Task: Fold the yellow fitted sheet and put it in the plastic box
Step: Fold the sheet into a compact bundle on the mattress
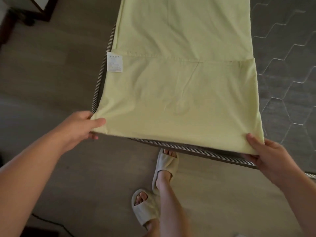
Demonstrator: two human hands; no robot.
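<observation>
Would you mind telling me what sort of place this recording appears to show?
Most likely a bedroom in a home: the yellow fitted sheet lies spread on a grey quilted mattress with striped piping, the floor is wood-look plank, and the person wears house slippers.

Left of the dark grey hexagon-quilted mattress, grey-brown wooden plank floor lies open, up to a dark wooden furniture frame at the far left. A thin black cable crosses the floor at the near left. The pale yellow fabric sheet covers the mattress's left part (the left hand and right hand grip its near corners); the quilted strip to its right is bare. Two feet in beige foam slippers stand at the mattress's near edge.
</observation>
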